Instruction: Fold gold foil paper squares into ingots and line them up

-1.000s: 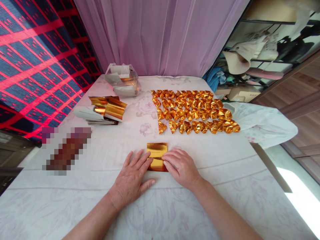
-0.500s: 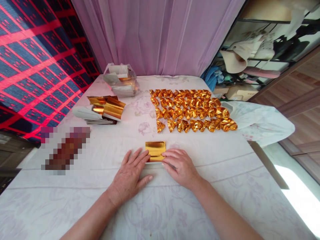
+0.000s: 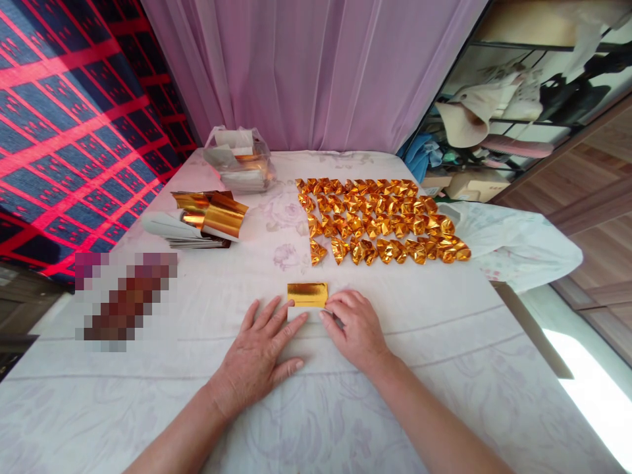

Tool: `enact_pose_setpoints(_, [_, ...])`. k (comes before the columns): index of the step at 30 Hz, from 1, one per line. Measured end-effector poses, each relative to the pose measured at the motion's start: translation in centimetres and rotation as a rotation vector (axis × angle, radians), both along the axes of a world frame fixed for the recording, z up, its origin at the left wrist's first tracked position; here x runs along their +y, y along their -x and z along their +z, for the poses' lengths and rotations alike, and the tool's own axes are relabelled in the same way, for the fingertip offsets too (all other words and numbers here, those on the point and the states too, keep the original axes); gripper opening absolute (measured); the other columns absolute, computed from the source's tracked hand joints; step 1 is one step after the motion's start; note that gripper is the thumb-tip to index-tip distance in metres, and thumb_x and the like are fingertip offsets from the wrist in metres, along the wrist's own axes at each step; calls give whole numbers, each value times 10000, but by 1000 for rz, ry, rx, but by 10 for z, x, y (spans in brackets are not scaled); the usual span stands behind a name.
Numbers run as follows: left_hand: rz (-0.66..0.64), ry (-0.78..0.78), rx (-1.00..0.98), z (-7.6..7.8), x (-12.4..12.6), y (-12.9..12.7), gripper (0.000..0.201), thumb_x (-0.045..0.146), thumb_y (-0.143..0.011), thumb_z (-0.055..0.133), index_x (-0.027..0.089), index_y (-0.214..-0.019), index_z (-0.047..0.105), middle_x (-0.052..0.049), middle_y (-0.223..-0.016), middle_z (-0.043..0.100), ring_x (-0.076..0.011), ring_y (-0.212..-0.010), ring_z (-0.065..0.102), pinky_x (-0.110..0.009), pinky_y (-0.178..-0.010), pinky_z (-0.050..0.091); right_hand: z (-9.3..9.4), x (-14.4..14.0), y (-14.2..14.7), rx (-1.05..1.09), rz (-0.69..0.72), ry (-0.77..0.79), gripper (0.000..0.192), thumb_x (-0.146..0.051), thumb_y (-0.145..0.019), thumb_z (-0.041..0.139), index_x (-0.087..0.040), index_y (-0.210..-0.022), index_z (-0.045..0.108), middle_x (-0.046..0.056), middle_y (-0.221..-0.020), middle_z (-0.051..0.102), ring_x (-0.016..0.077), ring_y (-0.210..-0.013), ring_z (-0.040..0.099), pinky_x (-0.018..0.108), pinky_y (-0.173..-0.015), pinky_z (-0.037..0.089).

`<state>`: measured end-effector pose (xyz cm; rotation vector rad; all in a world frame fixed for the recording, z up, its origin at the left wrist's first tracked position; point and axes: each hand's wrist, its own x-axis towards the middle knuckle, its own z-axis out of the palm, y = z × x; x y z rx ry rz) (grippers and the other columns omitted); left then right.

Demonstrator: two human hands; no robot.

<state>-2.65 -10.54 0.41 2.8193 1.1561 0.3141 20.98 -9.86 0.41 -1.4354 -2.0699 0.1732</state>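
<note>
Gold foil lay on the table between your hands. Your left hand spread flat, touching the foil's left side; your right hand curled at its right corner, grip unclear.

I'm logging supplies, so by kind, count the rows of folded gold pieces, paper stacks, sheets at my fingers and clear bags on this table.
Rows of gold pieces: 4
Paper stack: 1
Sheet: 1
Clear bag: 1
Total: 7
</note>
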Motion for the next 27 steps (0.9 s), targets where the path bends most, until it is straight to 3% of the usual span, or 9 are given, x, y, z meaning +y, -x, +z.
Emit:
enact_pose_setpoints(9, [2,-19,-2,-1,-1,0,716,587,-930,500,291,-1545,282,-116,-1470,499,-332,-1431,333,-580,-1164,217,-2,3,4,-36,-71,-7,229,-300,-934,564,-206,-736,627,49,-837,636,212,-858,541,353,-760,406])
enact_pose_setpoints(16, [34,-109,-51,1,-6,-2,672,519,-928,533,231,-1511,368,-172,-1592,301,-367,-1457,283,-579,-1161,224,-1,4,4,-61,-84,-6,233,-300,-937,557,-212,-733,626,54,-831,634,217,-861,545,355,-753,405])
enact_pose_setpoints(22, [-113,-118,-4,1,-8,-3,653,527,-949,500,183,-1493,394,-99,-1485,505,-284,-1443,342,-529,-1232,33,0,4,4,-76,-85,-5,229,-299,-934,560,-221,-727,618,49,-819,634,212,-854,544,350,-750,407])
enact_pose_setpoints(27, [-134,-141,24,2,-8,-4,624,523,-952,503,149,-1449,457,-85,-1490,503,-268,-1461,308,-492,-1233,-61,0,4,5,-77,-91,2,238,-300,-942,549,-217,-728,613,53,-828,640,216,-864,543,355,-755,401])
